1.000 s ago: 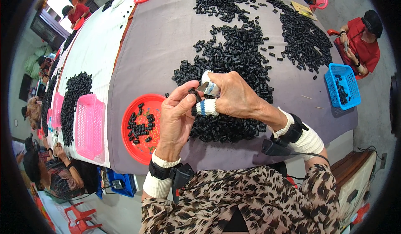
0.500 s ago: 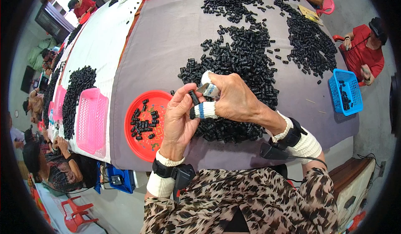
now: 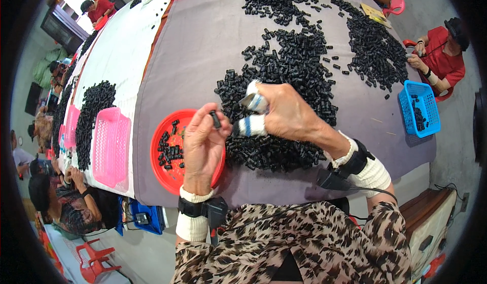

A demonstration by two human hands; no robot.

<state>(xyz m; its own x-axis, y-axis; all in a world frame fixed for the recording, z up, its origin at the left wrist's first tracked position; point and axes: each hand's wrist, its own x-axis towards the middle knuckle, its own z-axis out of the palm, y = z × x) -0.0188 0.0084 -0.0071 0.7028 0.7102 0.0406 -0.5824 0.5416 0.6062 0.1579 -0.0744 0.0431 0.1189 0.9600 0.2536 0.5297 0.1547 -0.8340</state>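
My left hand point(image 3: 201, 144) pinches a small black ribbed cylindrical part point(image 3: 215, 119) between thumb and fingers, over the right side of a red round plate point(image 3: 170, 182). Several similar black parts point(image 3: 171, 155) lie in that plate. Just to the right, my right hand point(image 3: 294, 112) is closed on a small metal knife blade point(image 3: 247, 100), its handle hidden in the grip. White finger covers with blue stripes point(image 3: 251, 125) wrap its thumb and forefinger. A gap separates the blade from the held part. Beneath and beyond my right hand spreads a big pile of black parts point(image 3: 299, 61).
A pink basket point(image 3: 110, 147) stands left of the plate, a blue basket point(image 3: 420, 109) at the right table edge. More black parts point(image 3: 375, 50) heap at the far right. Co-workers sit around the grey-covered table point(image 3: 198, 56), one in a red shirt point(image 3: 445, 56) at right.
My left hand has drawn left, away from the blade, with the black part in its fingers. My right hand has shifted slightly. The red-shirted person's hands have come together.
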